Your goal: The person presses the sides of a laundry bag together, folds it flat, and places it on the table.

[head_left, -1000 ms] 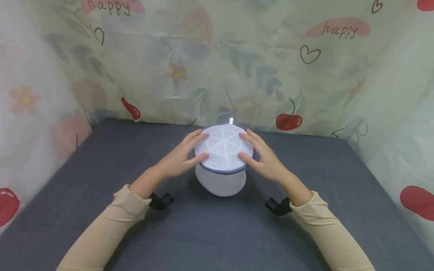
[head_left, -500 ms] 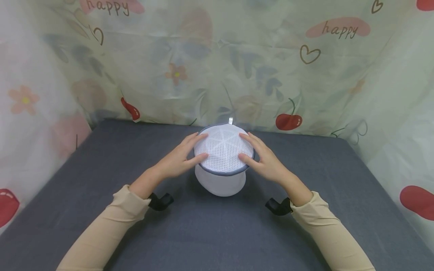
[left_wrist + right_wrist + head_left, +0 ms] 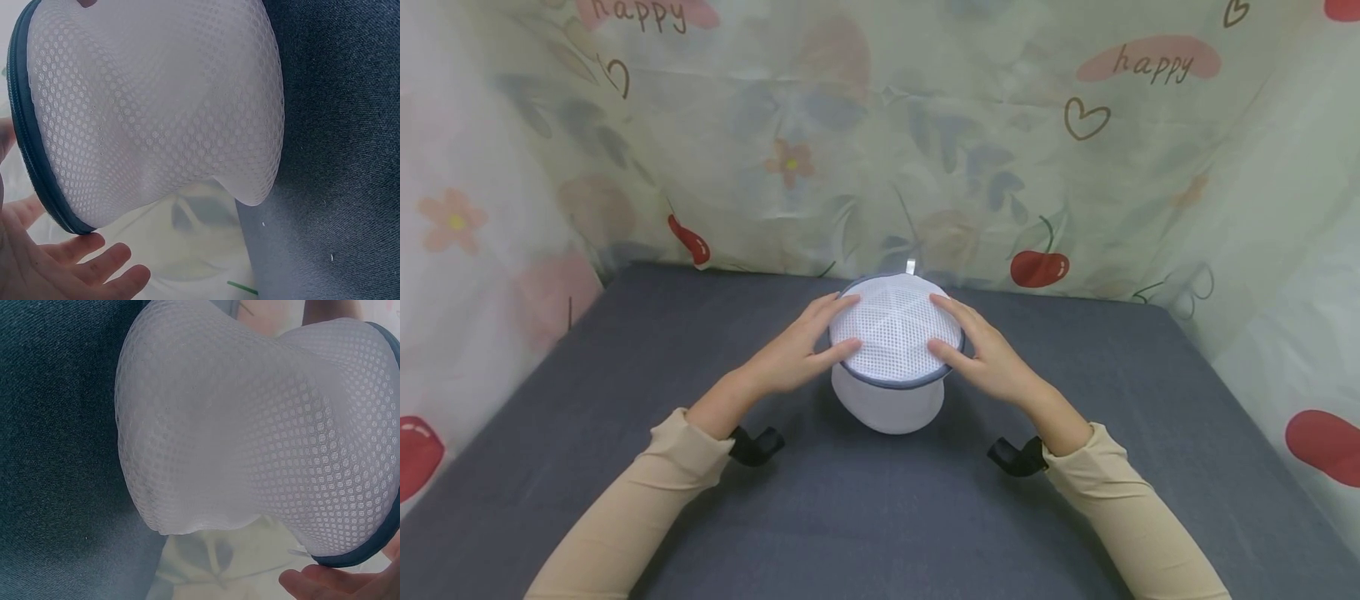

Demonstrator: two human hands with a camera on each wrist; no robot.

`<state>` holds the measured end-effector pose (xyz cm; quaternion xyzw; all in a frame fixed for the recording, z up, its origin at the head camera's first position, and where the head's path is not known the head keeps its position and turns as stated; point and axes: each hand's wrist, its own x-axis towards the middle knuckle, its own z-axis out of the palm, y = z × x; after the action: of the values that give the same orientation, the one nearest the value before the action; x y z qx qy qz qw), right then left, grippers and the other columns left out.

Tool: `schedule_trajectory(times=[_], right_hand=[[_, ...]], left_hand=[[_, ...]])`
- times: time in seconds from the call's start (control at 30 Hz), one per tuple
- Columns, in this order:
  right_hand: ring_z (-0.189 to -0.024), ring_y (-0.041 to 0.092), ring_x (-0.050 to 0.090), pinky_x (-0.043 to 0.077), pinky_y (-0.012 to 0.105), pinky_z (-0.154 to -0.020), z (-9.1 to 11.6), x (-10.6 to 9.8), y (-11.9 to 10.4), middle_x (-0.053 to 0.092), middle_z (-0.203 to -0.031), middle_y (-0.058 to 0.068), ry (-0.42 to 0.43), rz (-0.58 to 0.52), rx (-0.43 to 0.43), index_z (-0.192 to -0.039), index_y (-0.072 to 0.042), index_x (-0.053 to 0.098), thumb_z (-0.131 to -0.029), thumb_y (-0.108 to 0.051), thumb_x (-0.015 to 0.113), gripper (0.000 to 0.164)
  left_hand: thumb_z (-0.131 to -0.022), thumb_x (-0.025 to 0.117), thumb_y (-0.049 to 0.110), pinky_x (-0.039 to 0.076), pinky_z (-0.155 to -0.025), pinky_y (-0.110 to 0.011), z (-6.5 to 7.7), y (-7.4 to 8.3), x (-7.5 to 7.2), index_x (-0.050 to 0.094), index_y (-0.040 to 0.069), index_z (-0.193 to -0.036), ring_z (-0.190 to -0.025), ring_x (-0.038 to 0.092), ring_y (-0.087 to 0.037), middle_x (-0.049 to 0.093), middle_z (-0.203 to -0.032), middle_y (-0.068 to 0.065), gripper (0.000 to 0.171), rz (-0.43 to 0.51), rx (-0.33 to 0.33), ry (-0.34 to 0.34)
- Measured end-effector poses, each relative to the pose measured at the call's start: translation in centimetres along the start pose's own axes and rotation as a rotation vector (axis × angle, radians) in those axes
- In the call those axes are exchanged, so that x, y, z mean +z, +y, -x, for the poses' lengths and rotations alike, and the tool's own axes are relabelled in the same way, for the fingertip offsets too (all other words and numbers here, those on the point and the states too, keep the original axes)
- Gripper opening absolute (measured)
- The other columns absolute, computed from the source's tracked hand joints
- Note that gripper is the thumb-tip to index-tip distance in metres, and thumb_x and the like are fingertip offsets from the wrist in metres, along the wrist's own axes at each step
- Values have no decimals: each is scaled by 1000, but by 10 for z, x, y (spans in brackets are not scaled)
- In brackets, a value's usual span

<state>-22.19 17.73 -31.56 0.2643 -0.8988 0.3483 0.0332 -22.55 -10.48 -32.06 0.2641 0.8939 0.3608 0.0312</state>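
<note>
A white mesh laundry bag stands upright on the dark cloth, its round lid edged by a dark blue zipper. From the left my left hand rests spread fingers on the lid's edge, thumb nearer me. My right hand does the same from the right. Loosely extended fingers of the left hand show at the rim in the left wrist view. In the right wrist view, fingers lie beneath the zippered edge. The mesh side sags inward. Much of each palm is hidden.
A dark grey cloth covers the table. Behind it hangs a curtain printed with flowers and cherries. A small light tab sticks up at the bag's far edge. Black wrist mounts project inward from both sleeves.
The fingers of my left hand have shifted very slightly toward me on the lid, which tips a touch nearer. Otherwise both hands and the bag keep their places.
</note>
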Motion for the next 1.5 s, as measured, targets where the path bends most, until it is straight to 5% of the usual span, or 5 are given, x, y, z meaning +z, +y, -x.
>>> schedule_trajectory(times=[1.5], right_hand=[[-140,29,27,26,54,-111,3,4,7,28,-152,12,-45,-15,17,-148,-17,26,-92,-30,56,65]], left_hand=[[-94,50,41,21,-112,-58,-1,-3,4,20,23,-149,-144,14,-32,11,-156,-13,65,-17,-24,-26]])
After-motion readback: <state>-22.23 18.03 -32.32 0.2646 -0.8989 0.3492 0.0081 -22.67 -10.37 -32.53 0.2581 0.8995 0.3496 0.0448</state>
